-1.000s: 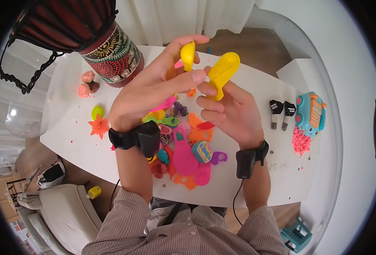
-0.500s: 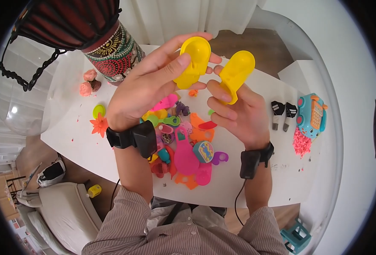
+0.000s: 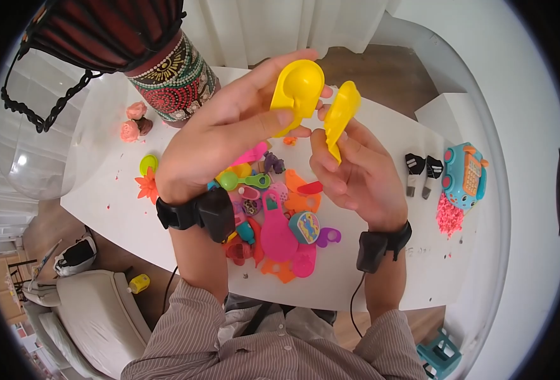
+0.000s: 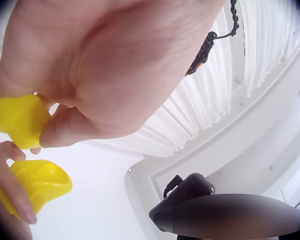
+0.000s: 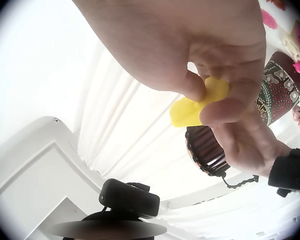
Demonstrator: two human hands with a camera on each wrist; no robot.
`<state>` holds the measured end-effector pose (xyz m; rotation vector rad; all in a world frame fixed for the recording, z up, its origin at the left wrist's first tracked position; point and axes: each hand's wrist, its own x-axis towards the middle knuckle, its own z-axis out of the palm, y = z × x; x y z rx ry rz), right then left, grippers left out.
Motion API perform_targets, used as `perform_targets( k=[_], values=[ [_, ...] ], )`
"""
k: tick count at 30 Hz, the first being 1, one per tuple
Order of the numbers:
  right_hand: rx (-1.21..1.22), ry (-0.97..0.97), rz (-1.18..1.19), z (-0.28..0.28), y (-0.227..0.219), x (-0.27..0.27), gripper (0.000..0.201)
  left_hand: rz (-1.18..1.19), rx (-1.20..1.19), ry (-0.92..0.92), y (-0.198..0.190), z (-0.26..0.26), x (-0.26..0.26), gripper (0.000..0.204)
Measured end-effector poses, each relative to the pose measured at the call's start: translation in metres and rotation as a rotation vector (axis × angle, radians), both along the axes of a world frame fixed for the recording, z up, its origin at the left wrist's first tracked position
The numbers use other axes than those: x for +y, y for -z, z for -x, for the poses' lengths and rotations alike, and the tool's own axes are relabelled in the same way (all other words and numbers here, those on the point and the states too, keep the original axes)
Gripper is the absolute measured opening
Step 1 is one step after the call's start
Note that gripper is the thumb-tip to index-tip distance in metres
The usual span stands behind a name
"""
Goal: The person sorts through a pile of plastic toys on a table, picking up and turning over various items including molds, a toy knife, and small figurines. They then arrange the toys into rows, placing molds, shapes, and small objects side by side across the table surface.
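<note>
Above the table, my left hand [image 3: 220, 130] pinches a yellow scoop-shaped plastic piece [image 3: 314, 79] between thumb and fingers, its rounded hollow turned up towards the head camera. A second yellow scoop-shaped piece [image 3: 343, 104] is held by my right hand [image 3: 371, 174], tilted nearly edge-on. Only a small gap separates the two pieces in the head view. Seen from the left wrist, the left piece [image 4: 22, 120] sits below the palm, and the right piece [image 4: 52, 180] is beyond it. In the right wrist view, thumb and fingertip grip the right piece [image 5: 187, 112].
Below my hands lies a pile of colourful plastic toys, including a pink paddle [image 3: 278, 234] and a green spoon [image 3: 229, 180]. A patterned drum [image 3: 175, 82] stands back left, near artificial flowers [image 3: 131, 130]. On the right are a blue toy phone [image 3: 463, 174] and pink crumbs [image 3: 449, 215].
The left piece has turned from nearly edge-on to hollow side up. The right piece has rotated from showing its hollow to nearly edge-on, and the right hand has shifted slightly right and down.
</note>
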<state>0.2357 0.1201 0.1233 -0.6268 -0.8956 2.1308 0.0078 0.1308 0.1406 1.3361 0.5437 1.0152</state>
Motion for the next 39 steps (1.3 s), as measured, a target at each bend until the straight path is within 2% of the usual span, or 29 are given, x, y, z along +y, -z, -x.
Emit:
perform_targets(
  k=[2,8,10,12,15,19,21,23,25,27,28,30,31,33,35,37,39],
  values=[
    [0.186,-0.061,0.015,-0.003,0.008,0.004,0.042,-0.019,0.009,0.012,-0.001,0.0,0.0,0.062],
    [0.312,-0.142,0.096,-0.008,0.012,0.008,0.04,-0.057,0.096,-0.011,-0.003,0.0,-0.001,0.063],
    [0.316,-0.143,0.105,-0.007,0.015,0.009,0.039,-0.055,0.11,-0.026,-0.003,0.0,-0.001,0.062],
    [0.321,-0.146,0.115,-0.007,0.017,0.009,0.038,-0.177,0.294,-0.088,-0.001,0.0,-0.001,0.055],
    [0.35,-0.147,0.118,-0.005,0.018,0.009,0.037,-0.288,0.415,-0.137,-0.001,-0.001,-0.001,0.047],
    [0.244,-0.094,0.053,-0.001,0.017,0.008,0.038,-0.36,0.482,-0.158,0.001,-0.001,-0.004,0.04],
    [0.175,-0.051,-0.007,0.004,0.014,0.003,0.038,-0.498,0.549,-0.19,0.002,-0.002,-0.006,0.039],
    [-0.042,0.129,-0.046,0.01,0.007,-0.001,0.037,-0.497,0.561,-0.169,0.003,-0.004,-0.01,0.038],
    [-0.055,0.113,-0.059,0.006,0.006,-0.001,0.034,-0.497,0.572,-0.145,0.003,-0.006,-0.013,0.038],
    [-0.067,0.098,-0.072,0.005,0.004,-0.001,0.032,-0.417,0.52,-0.047,0.004,-0.008,-0.014,0.036],
    [-0.096,0.148,-0.069,0.006,0.002,-0.002,0.029,-0.418,0.52,-0.044,0.001,-0.007,-0.015,0.036],
    [-0.125,0.203,-0.067,0.006,0.0,-0.003,0.027,-0.274,0.579,0.038,-0.008,-0.003,-0.016,0.034],
    [-0.134,0.212,-0.098,0.005,0.0,-0.004,0.026,-0.275,0.579,0.04,-0.006,-0.004,-0.015,0.034],
    [-0.143,0.221,-0.128,0.007,-0.004,-0.005,0.026,-0.236,0.409,0.041,-0.002,-0.006,-0.012,0.036],
    [-0.28,0.303,-0.163,0.012,-0.009,-0.008,0.022,-0.248,0.434,0.019,-0.007,-0.007,-0.01,0.039],
    [-0.27,0.28,-0.177,0.01,-0.008,-0.008,0.024,-0.26,0.458,-0.003,-0.009,-0.006,-0.007,0.041],
    [-0.261,0.257,-0.191,0.007,-0.008,-0.007,0.025,-0.092,0.39,0.076,-0.007,-0.002,-0.004,0.05]
  ],
)
